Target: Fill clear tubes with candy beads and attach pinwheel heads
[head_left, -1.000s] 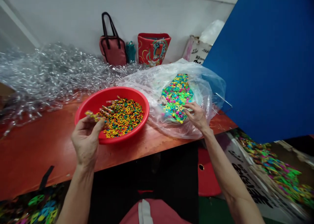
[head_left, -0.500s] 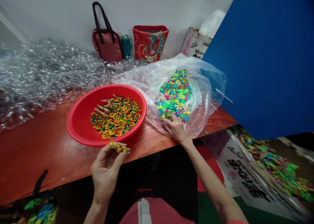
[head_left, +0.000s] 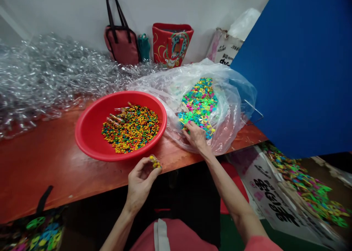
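My left hand (head_left: 141, 183) is closed in a pinch on a short clear plastic tube (head_left: 155, 162) with small yellow balls inside. It is just over the table's front edge, below a red basin (head_left: 92, 143). In the basin lie many small coloured candy balls (head_left: 134, 128) and several clear tubes (head_left: 117, 119). My right hand (head_left: 195, 135) reaches into the near edge of a pile of small coloured plastic parts (head_left: 199, 100) on a clear plastic bag (head_left: 231, 104). Its fingers are bent together; their tips are partly hidden among the parts.
Clear empty tubes (head_left: 55, 71) are heaped at the back left of the orange table (head_left: 35, 166). Two bags, one dark pink (head_left: 125, 47) and one red (head_left: 172, 45), stand by the wall. A blue panel (head_left: 297, 71) rises at right, above a box of coloured parts (head_left: 308, 185).
My left hand has moved right with the tube, away from below the basin's middle. My right hand has closed its fingers more at the pile. The view has shifted slightly.
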A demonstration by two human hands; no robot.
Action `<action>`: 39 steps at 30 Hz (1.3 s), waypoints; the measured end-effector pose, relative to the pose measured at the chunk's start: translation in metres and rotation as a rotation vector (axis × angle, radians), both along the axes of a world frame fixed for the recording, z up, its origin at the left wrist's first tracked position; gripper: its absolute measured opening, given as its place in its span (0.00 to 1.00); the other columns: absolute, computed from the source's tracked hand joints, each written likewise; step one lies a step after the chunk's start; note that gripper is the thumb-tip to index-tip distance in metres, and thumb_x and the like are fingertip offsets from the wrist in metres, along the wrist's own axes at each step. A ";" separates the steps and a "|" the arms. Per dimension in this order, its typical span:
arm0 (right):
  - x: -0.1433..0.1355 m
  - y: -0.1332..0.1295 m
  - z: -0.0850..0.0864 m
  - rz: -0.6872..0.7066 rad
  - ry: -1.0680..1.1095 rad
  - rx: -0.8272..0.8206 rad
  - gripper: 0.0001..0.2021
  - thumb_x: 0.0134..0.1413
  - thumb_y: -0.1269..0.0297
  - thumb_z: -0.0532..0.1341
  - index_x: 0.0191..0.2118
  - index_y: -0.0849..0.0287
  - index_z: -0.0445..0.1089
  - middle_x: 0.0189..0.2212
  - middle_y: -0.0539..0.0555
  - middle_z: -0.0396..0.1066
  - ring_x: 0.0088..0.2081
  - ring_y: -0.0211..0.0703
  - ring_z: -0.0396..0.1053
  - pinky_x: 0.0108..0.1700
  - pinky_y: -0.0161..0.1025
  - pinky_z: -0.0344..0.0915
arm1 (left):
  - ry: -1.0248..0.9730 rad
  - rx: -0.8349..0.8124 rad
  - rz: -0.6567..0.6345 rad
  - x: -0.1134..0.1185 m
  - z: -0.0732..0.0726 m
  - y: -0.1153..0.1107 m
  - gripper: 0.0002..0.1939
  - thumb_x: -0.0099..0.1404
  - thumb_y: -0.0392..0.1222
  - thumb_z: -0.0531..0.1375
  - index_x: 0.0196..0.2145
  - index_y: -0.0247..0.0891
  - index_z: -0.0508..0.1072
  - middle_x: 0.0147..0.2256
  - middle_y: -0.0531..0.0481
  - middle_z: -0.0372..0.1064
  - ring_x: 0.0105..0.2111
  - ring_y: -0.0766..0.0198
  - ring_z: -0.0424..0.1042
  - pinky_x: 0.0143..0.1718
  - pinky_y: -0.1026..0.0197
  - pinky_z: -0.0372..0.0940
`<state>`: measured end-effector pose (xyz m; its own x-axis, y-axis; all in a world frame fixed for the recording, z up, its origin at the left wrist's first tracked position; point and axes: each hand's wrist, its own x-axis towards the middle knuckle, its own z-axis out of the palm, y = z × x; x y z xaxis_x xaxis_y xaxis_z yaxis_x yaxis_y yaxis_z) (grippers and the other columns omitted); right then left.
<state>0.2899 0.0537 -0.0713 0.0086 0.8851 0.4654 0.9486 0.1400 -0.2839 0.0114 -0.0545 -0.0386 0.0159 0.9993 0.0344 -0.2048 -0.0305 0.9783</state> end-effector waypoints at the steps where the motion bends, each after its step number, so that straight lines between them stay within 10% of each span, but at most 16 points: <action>1: -0.001 0.004 0.001 -0.005 -0.019 -0.027 0.05 0.66 0.67 0.64 0.41 0.58 0.78 0.42 0.59 0.77 0.39 0.49 0.74 0.38 0.40 0.62 | -0.001 -0.010 -0.012 0.002 -0.001 0.002 0.14 0.57 0.41 0.77 0.40 0.38 0.83 0.38 0.50 0.82 0.38 0.66 0.80 0.44 0.68 0.77; 5: 0.011 0.014 0.001 0.020 0.216 -0.027 0.02 0.59 0.70 0.66 0.36 0.57 0.76 0.36 0.55 0.77 0.36 0.47 0.72 0.40 0.41 0.64 | -0.053 -0.098 -0.108 0.010 -0.003 0.010 0.18 0.57 0.45 0.77 0.43 0.37 0.84 0.38 0.48 0.81 0.37 0.65 0.79 0.42 0.65 0.77; 12: 0.019 0.006 0.010 0.161 1.709 0.024 0.17 0.46 0.63 0.80 0.38 0.54 0.74 0.33 0.48 0.79 0.35 0.40 0.78 0.38 0.36 0.78 | -0.175 -0.245 -0.329 0.025 -0.003 0.022 0.27 0.58 0.53 0.77 0.50 0.35 0.83 0.40 0.47 0.79 0.34 0.64 0.78 0.36 0.61 0.78; 16: 0.010 -0.001 0.018 0.171 2.152 -0.061 0.13 0.52 0.68 0.78 0.35 0.53 0.73 0.32 0.45 0.79 0.32 0.32 0.76 0.33 0.28 0.77 | -0.207 -0.272 -0.423 0.037 -0.002 0.030 0.28 0.59 0.53 0.77 0.51 0.33 0.81 0.35 0.49 0.76 0.31 0.63 0.78 0.32 0.61 0.76; 21: -0.006 -0.013 0.023 0.320 2.290 -0.236 0.10 0.56 0.66 0.77 0.35 0.52 0.75 0.33 0.43 0.79 0.31 0.31 0.72 0.34 0.30 0.74 | -0.209 -0.249 -0.476 0.047 0.004 0.037 0.27 0.60 0.53 0.77 0.50 0.34 0.82 0.36 0.47 0.76 0.31 0.65 0.76 0.32 0.62 0.75; 28: -0.039 -0.047 0.029 0.386 2.020 -0.395 0.19 0.40 0.56 0.84 0.37 0.52 0.81 0.39 0.48 0.82 0.40 0.39 0.77 0.44 0.35 0.76 | -0.188 -0.199 -0.526 0.051 0.008 0.041 0.26 0.63 0.52 0.75 0.54 0.35 0.82 0.38 0.46 0.78 0.31 0.65 0.74 0.32 0.63 0.74; 39: -0.050 -0.063 0.035 0.484 1.779 -0.455 0.17 0.43 0.53 0.82 0.37 0.54 0.83 0.36 0.50 0.80 0.36 0.37 0.75 0.39 0.31 0.74 | -0.147 -0.180 -0.535 0.045 0.014 0.035 0.25 0.64 0.53 0.73 0.53 0.34 0.83 0.34 0.47 0.76 0.30 0.65 0.74 0.32 0.62 0.72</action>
<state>0.2395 -0.0091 -0.0361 -0.1030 0.9939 -0.0399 -0.5380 -0.0894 -0.8382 0.0564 -0.0197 -0.0250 0.5284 0.8436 -0.0952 -0.2798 0.2790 0.9186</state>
